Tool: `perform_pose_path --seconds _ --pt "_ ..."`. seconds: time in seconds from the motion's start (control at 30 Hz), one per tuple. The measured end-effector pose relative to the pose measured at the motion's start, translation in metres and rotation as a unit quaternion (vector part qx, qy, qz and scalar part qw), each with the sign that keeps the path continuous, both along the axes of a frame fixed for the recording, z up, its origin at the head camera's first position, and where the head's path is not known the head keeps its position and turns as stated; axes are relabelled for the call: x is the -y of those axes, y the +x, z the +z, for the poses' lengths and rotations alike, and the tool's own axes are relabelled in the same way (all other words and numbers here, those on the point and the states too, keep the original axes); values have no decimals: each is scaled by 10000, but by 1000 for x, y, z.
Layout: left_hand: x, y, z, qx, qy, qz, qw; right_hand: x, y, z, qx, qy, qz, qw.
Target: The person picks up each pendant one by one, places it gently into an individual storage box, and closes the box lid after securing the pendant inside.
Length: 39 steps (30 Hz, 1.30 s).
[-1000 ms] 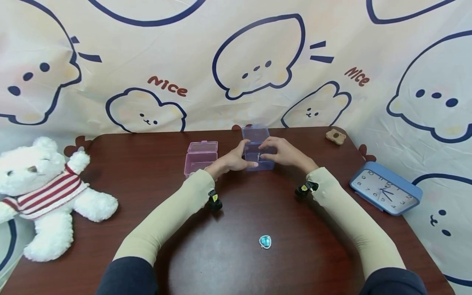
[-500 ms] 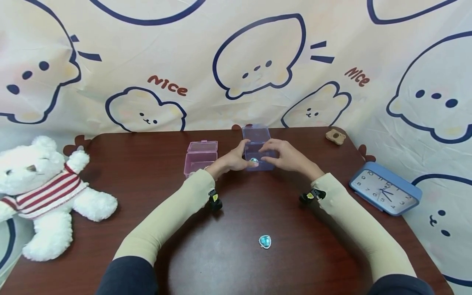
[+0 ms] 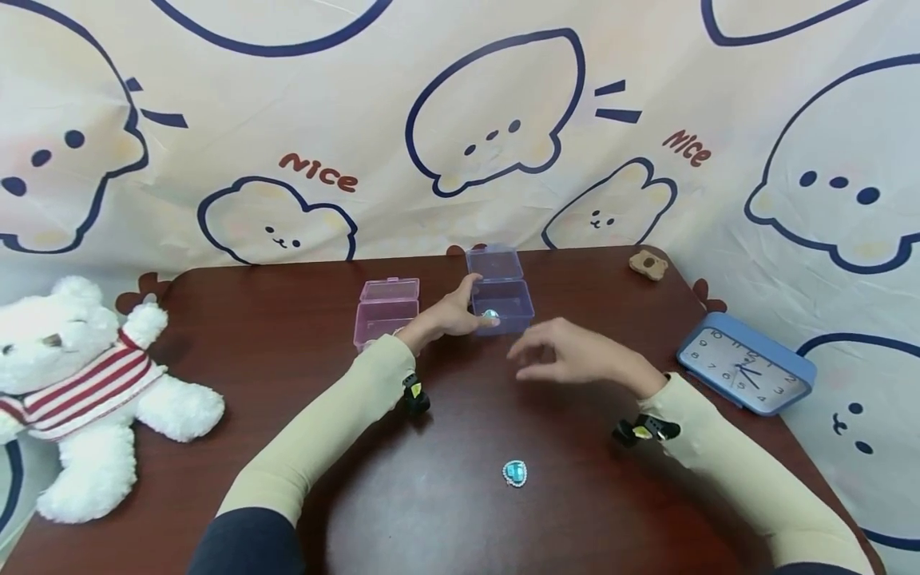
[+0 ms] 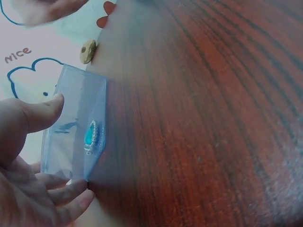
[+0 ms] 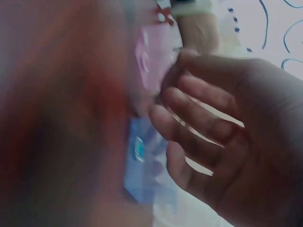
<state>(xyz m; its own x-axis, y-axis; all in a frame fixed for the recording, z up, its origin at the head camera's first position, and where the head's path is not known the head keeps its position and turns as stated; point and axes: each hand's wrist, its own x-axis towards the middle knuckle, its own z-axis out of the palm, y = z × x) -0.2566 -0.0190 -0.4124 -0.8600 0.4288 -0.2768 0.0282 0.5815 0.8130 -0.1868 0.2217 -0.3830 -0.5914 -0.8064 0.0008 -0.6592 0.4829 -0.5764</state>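
A see-through blue-violet plastic box (image 3: 514,319) stands at the back of the table with its lid raised. My left hand (image 3: 456,313) holds its left side, the thumb lying along a wall and the other fingers curled at another side in the left wrist view. Inside the box sits a turquoise gem (image 4: 91,135) edged with small clear stones, seen through the wall. My right hand (image 3: 571,351) hovers in front and to the right of the box, fingers loosely bent, holding nothing. A heart-shaped turquoise gem (image 3: 515,473) lies on the table nearer to me.
Just left of the blue box stands a pink plastic box (image 3: 388,311), lid up, partly behind my left wrist. A blue clock (image 3: 747,363) is at the right, a small brown bear-shaped object (image 3: 648,265) at the back right corner. A white teddy bear (image 3: 93,399) sits left.
My right hand has drawn away from the blue box, toward me and to the right, leaving the gem inside it. The left hand stays on the box. The view has shifted slightly.
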Motion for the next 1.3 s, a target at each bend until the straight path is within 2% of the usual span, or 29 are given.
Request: perform_pose_path --seconds 0.1,0.2,0.3,0.43,0.53,0.67,0.77,1.1,1.3 --pt "-1 -1 0 -8 34 -26 10000 1 17 -15 339 90 485 9982" --pt "-2 -1 -1 9 54 -67 10000 3 33 -33 503 100 838 9952" --pt "2 0 -1 14 -1 -11 10000 9 45 -47 521 236 963 9937" --pt "4 1 -1 -3 -3 71 10000 15 59 -53 513 351 992 9931" --pt "5 3 -1 42 76 30 10000 17 66 -55 242 305 1197 9921" --pt "4 4 0 77 124 -14 9999 18 70 -57 -296 179 1374 9899" --pt "3 3 2 54 135 -6 9999 19 70 -56 -505 113 1353 9895" --pt "1 1 2 -4 77 -39 10000 21 72 -55 -814 278 983 9914" --pt "1 1 3 40 65 -60 10000 24 72 -57 -583 268 810 9946"
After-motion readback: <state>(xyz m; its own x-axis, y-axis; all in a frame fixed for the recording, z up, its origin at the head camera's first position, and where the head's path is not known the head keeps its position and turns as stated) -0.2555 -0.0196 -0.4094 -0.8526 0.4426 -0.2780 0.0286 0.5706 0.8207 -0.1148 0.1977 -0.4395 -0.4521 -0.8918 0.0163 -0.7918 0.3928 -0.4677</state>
